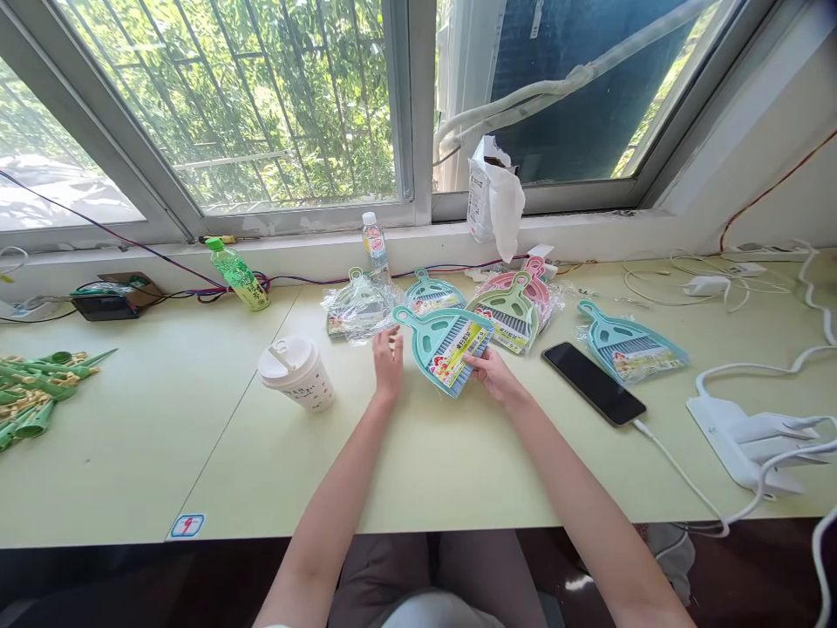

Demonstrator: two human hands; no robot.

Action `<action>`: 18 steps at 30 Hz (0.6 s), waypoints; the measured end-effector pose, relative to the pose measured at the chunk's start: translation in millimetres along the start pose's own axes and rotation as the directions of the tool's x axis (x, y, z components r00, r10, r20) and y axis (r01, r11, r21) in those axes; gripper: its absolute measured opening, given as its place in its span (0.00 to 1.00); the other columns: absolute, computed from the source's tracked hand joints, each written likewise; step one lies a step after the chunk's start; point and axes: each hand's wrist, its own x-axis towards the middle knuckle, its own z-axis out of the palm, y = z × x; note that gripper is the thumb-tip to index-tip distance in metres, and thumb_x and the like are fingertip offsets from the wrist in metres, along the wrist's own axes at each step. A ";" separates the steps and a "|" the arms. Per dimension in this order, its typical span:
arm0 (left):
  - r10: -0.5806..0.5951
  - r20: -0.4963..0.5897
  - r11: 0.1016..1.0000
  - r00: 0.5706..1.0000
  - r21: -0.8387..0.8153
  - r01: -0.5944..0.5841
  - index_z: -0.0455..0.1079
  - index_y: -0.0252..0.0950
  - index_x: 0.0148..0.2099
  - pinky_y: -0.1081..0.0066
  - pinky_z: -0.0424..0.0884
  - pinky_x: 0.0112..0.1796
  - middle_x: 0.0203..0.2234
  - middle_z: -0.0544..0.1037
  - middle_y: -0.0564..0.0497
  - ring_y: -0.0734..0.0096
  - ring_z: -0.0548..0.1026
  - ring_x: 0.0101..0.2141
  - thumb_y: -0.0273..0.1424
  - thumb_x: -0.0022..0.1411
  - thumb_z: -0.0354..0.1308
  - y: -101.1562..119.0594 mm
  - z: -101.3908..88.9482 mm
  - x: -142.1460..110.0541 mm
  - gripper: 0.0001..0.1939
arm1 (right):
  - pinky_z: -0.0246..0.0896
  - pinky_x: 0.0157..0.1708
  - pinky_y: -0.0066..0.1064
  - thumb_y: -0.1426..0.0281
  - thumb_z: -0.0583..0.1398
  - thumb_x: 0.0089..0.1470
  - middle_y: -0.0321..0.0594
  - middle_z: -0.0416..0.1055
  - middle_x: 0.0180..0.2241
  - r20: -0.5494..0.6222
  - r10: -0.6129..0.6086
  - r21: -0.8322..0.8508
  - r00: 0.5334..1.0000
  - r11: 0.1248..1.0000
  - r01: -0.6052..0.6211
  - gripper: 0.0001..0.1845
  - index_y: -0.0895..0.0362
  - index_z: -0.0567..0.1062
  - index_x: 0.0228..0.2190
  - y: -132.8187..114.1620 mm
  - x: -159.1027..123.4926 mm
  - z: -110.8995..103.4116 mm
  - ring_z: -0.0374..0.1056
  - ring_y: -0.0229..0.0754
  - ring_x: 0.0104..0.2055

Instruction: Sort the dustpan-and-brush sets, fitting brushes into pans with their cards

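My right hand [492, 373] grips the lower right edge of a teal mini dustpan-and-brush set [445, 344] and holds it just above the pale green table [418, 462]. My left hand [388, 356] is beside the set's left edge, fingers loosely apart, holding nothing. Behind it lie more sets: a teal one [432, 295], a green one [508, 316] over a pink one [531, 281], and empty clear wrappers [358, 307]. Another teal set in its wrapper [629, 347] lies to the right.
A lidded paper cup [297, 373] stands left of my left hand. A black phone [592, 382] on a white cable lies to the right, near a white power strip [751, 436]. Two bottles [239, 275] and a paper bag [493, 196] sit by the window. Green items [32, 392] lie far left.
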 end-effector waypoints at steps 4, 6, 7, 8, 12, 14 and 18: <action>0.179 -0.008 0.913 0.984 0.373 -0.163 0.64 0.43 0.57 0.53 0.43 0.60 0.56 0.64 0.45 0.56 0.53 0.61 0.23 0.58 0.49 -9.8 -21.8 10.4 0.25 | 0.71 0.43 0.41 0.69 0.67 0.42 0.42 0.74 0.44 -0.012 -0.010 0.011 1.000 1.000 0.010 0.19 0.55 0.72 0.39 -1.1 1.3 -6.1 0.71 0.48 0.46; 0.161 0.135 0.876 0.978 0.437 -0.205 0.64 0.45 0.58 0.49 0.38 0.60 0.50 0.71 0.47 0.57 0.59 0.58 0.20 0.55 0.47 -18.0 -30.3 14.8 0.29 | 0.71 0.43 0.41 0.69 0.67 0.42 0.42 0.74 0.45 -0.022 -0.017 0.010 1.000 1.000 0.017 0.19 0.55 0.72 0.39 -1.8 1.7 -8.5 0.71 0.48 0.46; 0.144 0.190 0.864 0.971 0.454 -0.217 0.65 0.46 0.57 0.48 0.38 0.60 0.45 0.74 0.48 0.58 0.63 0.55 0.19 0.55 0.47 -22.3 -33.6 16.7 0.30 | 0.71 0.43 0.41 0.69 0.67 0.42 0.41 0.74 0.45 -0.029 -0.023 0.012 0.999 1.000 0.023 0.19 0.55 0.72 0.39 -2.2 1.9 -9.6 0.71 0.48 0.46; 0.134 0.221 0.855 0.966 0.467 -0.225 0.67 0.46 0.56 0.48 0.38 0.60 0.39 0.76 0.49 0.58 0.67 0.50 0.19 0.55 0.46 -26.4 -36.2 18.2 0.29 | 0.71 0.44 0.41 0.69 0.67 0.42 0.41 0.74 0.44 -0.036 -0.027 0.014 0.999 1.000 0.028 0.19 0.55 0.71 0.39 -2.7 2.0 -10.7 0.71 0.48 0.46; 0.170 0.187 0.819 0.968 0.520 -0.244 0.77 0.45 0.34 0.51 0.39 0.60 0.21 0.74 0.50 0.58 0.71 0.40 0.18 0.53 0.46 -35.8 -42.5 21.3 0.21 | 0.71 0.44 0.41 0.71 0.66 0.42 0.41 0.74 0.43 -0.119 -0.018 0.025 0.993 0.999 0.022 0.16 0.54 0.71 0.36 -5.2 3.0 -15.4 0.71 0.48 0.46; 0.172 0.144 0.800 0.975 0.557 -0.223 0.76 0.45 0.26 0.50 0.38 0.60 0.20 0.72 0.49 0.57 0.70 0.39 0.19 0.53 0.47 -34.7 -42.5 21.0 0.19 | 0.72 0.44 0.42 0.73 0.66 0.42 0.42 0.74 0.43 -0.163 -0.001 0.025 0.987 1.000 0.005 0.16 0.55 0.70 0.36 -6.0 4.1 -17.7 0.71 0.49 0.45; 0.200 0.011 0.780 0.980 0.604 -0.166 0.76 0.41 0.34 0.49 0.41 0.59 0.35 0.76 0.45 0.53 0.67 0.46 0.28 0.57 0.51 -24.8 -31.2 15.2 0.11 | 0.72 0.43 0.43 0.74 0.65 0.43 0.42 0.74 0.42 -0.189 0.008 0.006 0.982 1.000 -0.007 0.16 0.55 0.70 0.36 -6.3 5.8 -20.5 0.72 0.49 0.44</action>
